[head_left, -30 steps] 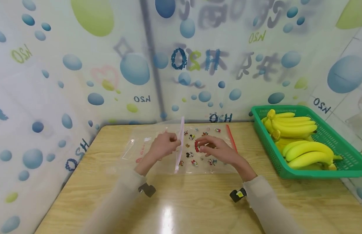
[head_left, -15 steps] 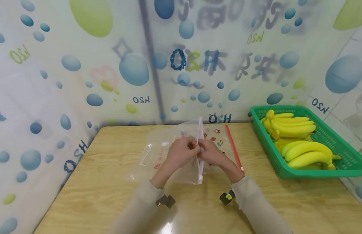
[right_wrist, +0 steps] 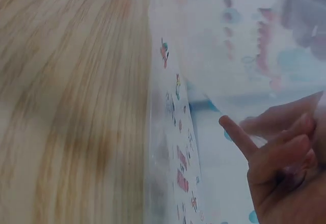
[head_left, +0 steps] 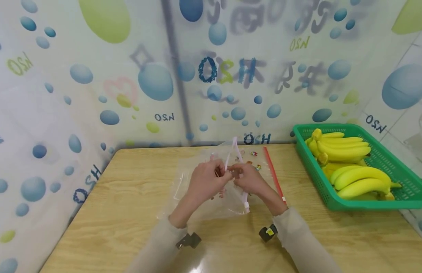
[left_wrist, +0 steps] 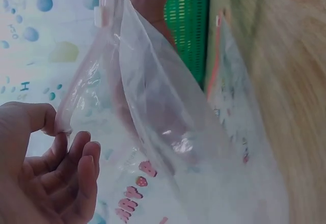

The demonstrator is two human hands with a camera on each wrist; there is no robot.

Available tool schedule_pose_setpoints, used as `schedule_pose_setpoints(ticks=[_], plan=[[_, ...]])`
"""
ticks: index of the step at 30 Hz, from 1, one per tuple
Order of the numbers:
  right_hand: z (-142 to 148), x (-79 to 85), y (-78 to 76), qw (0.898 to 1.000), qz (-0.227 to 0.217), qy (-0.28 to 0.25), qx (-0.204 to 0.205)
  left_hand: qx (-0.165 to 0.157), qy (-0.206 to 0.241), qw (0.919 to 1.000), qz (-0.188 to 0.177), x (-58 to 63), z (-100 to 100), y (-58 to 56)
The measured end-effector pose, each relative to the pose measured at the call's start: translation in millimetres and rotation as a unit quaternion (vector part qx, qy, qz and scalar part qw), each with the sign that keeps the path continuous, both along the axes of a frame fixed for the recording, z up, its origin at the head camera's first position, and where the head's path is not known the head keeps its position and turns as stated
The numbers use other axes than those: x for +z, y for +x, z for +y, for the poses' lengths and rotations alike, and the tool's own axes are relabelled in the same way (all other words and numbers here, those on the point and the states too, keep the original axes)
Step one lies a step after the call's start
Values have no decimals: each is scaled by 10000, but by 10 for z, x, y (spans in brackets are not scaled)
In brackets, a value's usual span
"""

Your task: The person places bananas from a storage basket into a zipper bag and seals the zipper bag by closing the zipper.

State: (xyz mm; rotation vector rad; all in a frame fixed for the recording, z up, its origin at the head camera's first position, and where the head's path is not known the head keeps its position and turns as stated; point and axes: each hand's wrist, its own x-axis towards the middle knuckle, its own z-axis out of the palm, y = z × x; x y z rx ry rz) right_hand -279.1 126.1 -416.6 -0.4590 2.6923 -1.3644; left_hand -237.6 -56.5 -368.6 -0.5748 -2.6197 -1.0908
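Observation:
A clear zip bag [head_left: 204, 210] with a pale pink strip and pink lettering hangs between both hands, above the table. My left hand [head_left: 205, 184] pinches one side of its mouth between thumb and forefinger, the other fingers loosely bent, as the left wrist view shows. My right hand [head_left: 252, 180] grips the opposite side with curled fingers, partly seen through the plastic. The mouth stands parted, with a white slider [head_left: 246, 205] at its near end. Beneath and to the right lies a second clear bag [head_left: 262, 156] with small cartoon prints and a red strip [head_left: 274, 174].
A green basket [head_left: 410, 191] holding bunches of yellow bananas [head_left: 362, 182] stands at the right of the wooden table [head_left: 129, 212]. Behind the table's far edge rises a wall covering [head_left: 228, 113] printed with blue and green bubbles.
My left hand has carried the pink-strip zip bag rightward over the printed bag. My right hand has come in and taken hold of its mouth, whose two sides have parted.

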Motion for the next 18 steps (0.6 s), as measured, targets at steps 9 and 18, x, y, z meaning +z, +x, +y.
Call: schedule_pose_setpoints(ticks=[9, 18], plan=[[-13, 50, 43, 9955, 225, 733, -556, 205, 139, 9979, 591, 190, -118, 56], [-73, 103, 119, 9829, -4, 1647, -823, 546, -138, 9933, 1005, 275, -152, 183]])
